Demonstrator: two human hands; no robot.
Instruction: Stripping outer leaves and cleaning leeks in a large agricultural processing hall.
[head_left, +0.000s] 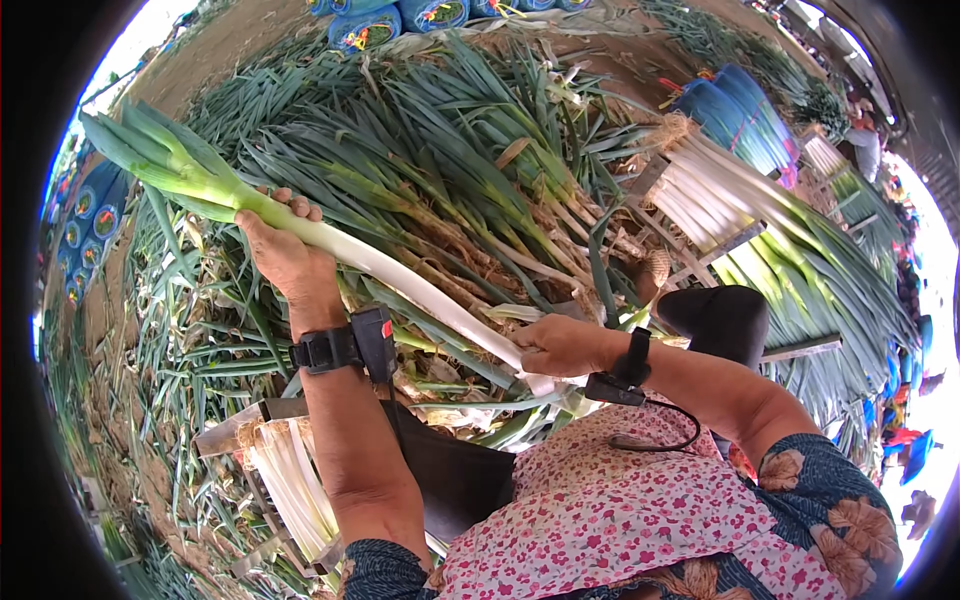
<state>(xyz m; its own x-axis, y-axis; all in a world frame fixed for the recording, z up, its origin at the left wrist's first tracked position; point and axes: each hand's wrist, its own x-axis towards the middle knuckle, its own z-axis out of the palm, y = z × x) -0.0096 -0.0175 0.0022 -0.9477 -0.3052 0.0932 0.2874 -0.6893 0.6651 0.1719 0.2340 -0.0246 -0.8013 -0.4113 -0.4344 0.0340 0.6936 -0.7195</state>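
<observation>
A long green onion (400, 275) with a thick white stalk and green leaves slants across in front of me, its leafy end up at the left. My left hand (285, 240) is closed around the stalk just below the leaves. My right hand (565, 345) is closed at the lower white end, its fingertips against the stalk; whether they also pinch a loose outer layer is hidden. Beyond both hands lies a big heap of untrimmed green onions (430, 150) with brown, soiled lower parts. Peeled leaf scraps (430, 370) lie beneath the stalk.
On the right, a rack (740, 240) holds cleaned green onions (700, 185), white ends together. Another small rack (265, 410) with white stalks (290, 475) stands at lower left. Blue wrapped bundles (365, 28) lie at the back. My dark boot (715, 320) is beside the right rack.
</observation>
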